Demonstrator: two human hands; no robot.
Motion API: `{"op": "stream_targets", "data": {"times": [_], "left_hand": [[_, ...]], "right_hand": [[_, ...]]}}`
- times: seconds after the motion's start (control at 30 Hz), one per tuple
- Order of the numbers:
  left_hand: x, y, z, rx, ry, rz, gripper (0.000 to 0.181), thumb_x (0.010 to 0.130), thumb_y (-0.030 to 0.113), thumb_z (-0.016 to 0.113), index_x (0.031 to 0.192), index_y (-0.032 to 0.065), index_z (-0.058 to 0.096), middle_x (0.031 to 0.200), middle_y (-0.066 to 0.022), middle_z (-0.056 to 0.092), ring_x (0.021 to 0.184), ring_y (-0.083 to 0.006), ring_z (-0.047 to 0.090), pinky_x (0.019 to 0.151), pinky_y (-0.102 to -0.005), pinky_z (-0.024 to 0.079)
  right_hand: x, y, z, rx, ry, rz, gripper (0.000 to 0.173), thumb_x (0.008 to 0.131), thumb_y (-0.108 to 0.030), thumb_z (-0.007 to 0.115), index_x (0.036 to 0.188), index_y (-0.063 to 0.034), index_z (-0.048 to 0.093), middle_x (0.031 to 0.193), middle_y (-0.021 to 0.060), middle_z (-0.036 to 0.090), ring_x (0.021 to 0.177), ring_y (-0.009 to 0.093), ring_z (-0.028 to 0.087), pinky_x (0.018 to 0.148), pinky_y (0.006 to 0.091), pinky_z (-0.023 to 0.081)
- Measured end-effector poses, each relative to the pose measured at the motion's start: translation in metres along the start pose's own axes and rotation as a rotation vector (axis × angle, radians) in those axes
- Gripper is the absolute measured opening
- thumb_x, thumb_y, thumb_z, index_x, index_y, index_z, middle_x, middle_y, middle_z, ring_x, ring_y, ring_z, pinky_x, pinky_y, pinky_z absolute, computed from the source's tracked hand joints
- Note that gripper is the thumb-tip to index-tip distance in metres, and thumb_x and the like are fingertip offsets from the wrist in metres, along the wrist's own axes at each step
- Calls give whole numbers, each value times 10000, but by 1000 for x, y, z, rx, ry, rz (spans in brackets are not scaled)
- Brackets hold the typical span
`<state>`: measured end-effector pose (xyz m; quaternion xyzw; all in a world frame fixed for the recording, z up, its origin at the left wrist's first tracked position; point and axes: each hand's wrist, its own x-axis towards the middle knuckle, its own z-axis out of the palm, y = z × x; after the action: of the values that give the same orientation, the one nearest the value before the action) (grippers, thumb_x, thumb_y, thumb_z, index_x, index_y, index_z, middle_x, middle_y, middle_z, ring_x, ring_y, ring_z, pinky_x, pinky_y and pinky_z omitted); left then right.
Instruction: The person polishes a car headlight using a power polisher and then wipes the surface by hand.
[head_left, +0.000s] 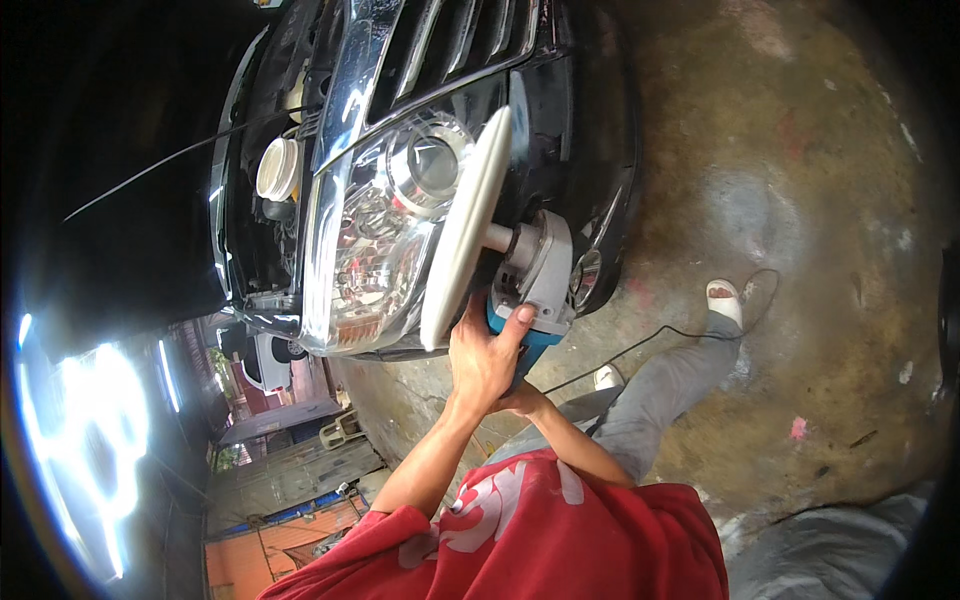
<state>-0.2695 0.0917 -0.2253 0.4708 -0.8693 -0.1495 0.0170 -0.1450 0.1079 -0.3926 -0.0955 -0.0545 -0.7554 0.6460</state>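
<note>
My left hand (481, 356) grips the teal body of a corded angle polisher (541, 277) just behind its grey gear housing, thumb on top. My right hand (523, 401), partly hidden by my left wrist, closes around the rear of the tool. A wide white polishing pad (466, 232) is fitted to the spindle and seen nearly edge-on. It stands in front of the clear headlight (375, 255) of a dark car; whether they touch cannot be told. Above the lamp runs the glossy front edge of the car body (322, 247), beside the chrome-trimmed grille (457, 37).
The bonnet stands raised over the engine bay, where a white round container (277, 169) sits. The tool's black cord (637, 343) trails across the concrete floor (817, 247) near a foot in a white sandal (724, 298). A plastic chair (341, 430) stands farther off.
</note>
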Motion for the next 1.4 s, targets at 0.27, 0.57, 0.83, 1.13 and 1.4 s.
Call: {"op": "stream_targets", "data": {"times": [0.27,0.57,0.83,1.13,1.4], "left_hand": [[-13,-21,-5,-40,14,-4,701,810,521,621,1210,-48,532,966,-255,652,930,-414,632,847,-434,471],[-77,-125,-43,-154,56,15,872,744,646,552,1221,-82,504,907,-209,664,855,-261,647,774,-397,501],[-113,-220,-69,-241,-23,53,1166,657,920,400,1224,-98,457,1009,-145,621,937,-199,586,830,-359,471],[-86,-187,-69,-92,6,105,1015,700,834,510,1155,-73,552,856,-177,662,807,-263,649,730,-388,495],[-96,-192,-76,-24,44,91,1028,699,818,527,1185,-89,543,904,-203,660,844,-266,646,752,-388,497]], "right_hand": [[-6,1,3,-126,-25,5,936,650,-247,898,1402,-49,376,1349,68,475,1242,202,442,1060,369,360],[-12,67,23,-331,-73,1,806,678,-181,872,1355,-38,460,1361,82,506,1228,195,473,1065,362,363],[4,163,15,-563,-63,-60,768,644,-190,885,1297,-37,511,1279,101,567,1179,209,515,1046,357,379],[28,188,22,-433,-23,-134,714,701,-224,850,1299,-48,502,1262,76,564,1153,181,515,1018,343,395],[34,213,33,-240,-137,-99,706,721,-225,838,1311,-56,488,1252,61,568,1118,178,524,989,333,415]]}}
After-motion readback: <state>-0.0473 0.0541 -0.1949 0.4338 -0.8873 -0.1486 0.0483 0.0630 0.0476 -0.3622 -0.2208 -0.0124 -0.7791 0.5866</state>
